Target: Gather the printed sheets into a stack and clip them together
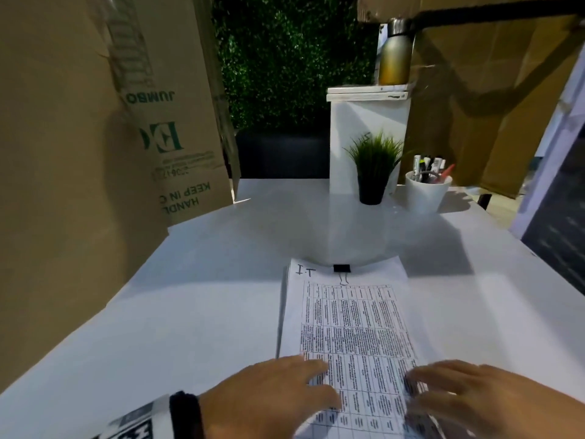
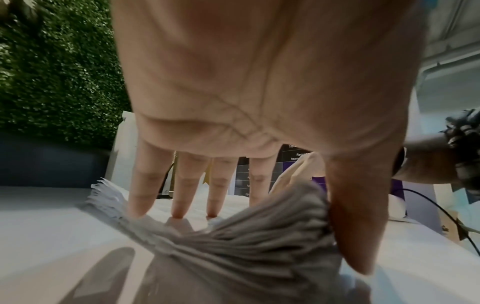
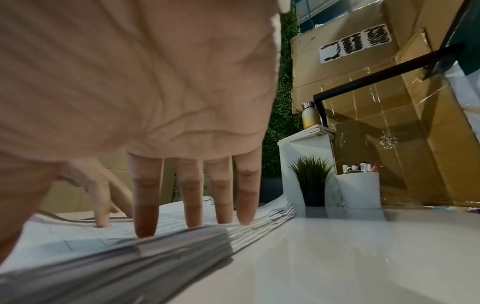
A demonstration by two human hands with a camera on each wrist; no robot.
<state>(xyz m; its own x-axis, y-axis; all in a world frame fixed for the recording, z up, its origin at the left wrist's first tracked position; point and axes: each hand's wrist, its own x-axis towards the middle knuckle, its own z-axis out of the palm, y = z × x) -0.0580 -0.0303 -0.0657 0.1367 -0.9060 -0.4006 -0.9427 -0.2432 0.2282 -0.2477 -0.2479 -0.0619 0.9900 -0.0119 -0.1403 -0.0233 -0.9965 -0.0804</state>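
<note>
A thick stack of printed sheets (image 1: 351, 318) lies on the white table, its top page a dense table marked "I.T". A black binder clip (image 1: 341, 269) grips the middle of the stack's far edge. My left hand (image 1: 278, 391) rests flat on the near left part of the top page, fingers straight. My right hand (image 1: 468, 394) lies on the near right part, fingers spread over the stack's right edge. In the left wrist view the stack's (image 2: 246, 242) fanned grey edges show under the fingertips (image 2: 179, 207). In the right wrist view straight fingers (image 3: 145, 218) touch the stack (image 3: 130, 255).
A small potted plant (image 1: 373, 172) and a white cup of pens (image 1: 427, 188) stand at the back of the table (image 1: 190, 312), before a white box (image 1: 367, 122) bearing a metal bottle (image 1: 395, 52). Cardboard boxes (image 1: 63, 153) wall the left and right sides.
</note>
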